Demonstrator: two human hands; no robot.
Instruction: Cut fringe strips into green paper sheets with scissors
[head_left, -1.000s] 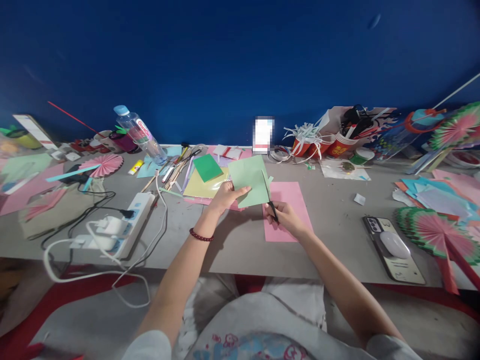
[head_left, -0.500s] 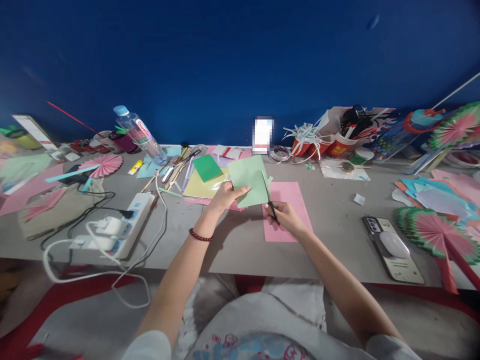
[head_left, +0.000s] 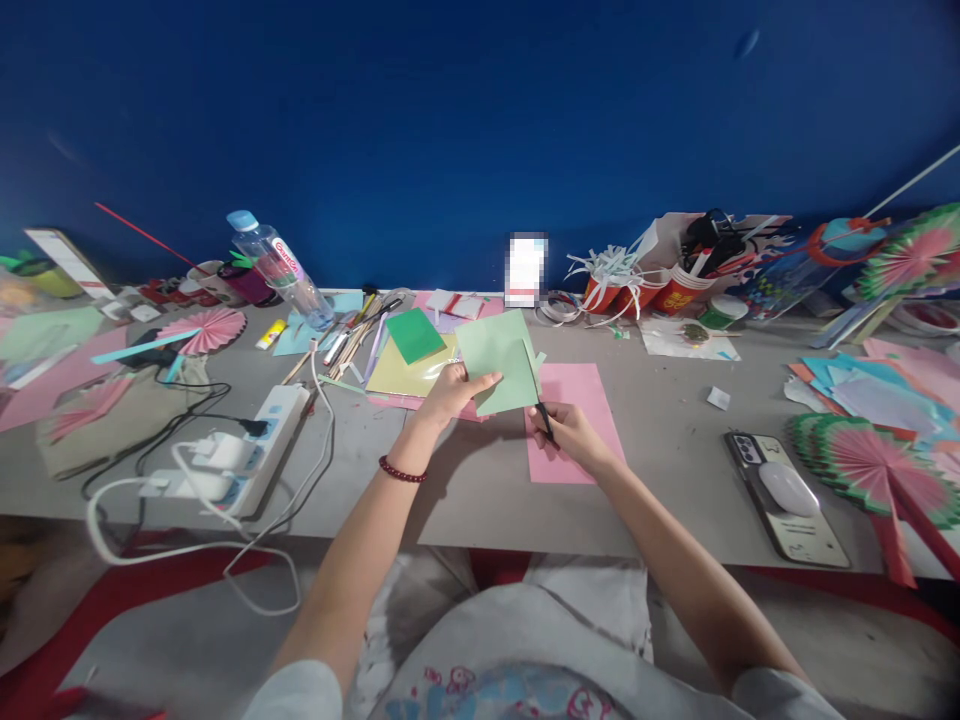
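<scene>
Here, in the head view, the left hand (head_left: 448,392) reaches forward and pinches the pale green paper (head_left: 495,365) at its near left edge, thumb on top. The right hand (head_left: 566,432) has its fingers curled around the black scissors (head_left: 547,420), at the paper's near right corner, and hides part of a pink sheet (head_left: 581,390). Far left leans a bottle (head_left: 277,265); near right lies a phone (head_left: 814,540).

Your left hand (head_left: 451,392) is holding the upper sheet (head_left: 501,360) above the table (head_left: 675,460); scissors (head_left: 547,422) in your right hand (head_left: 567,432) are meeting its right edge. The lower sheet (head_left: 579,385) is lying beneath that hand. Left, the bottle (head_left: 279,265) is standing behind the power strip (head_left: 279,425); right, the phone (head_left: 814,540) is lying beside the paper fan (head_left: 862,462).
</scene>
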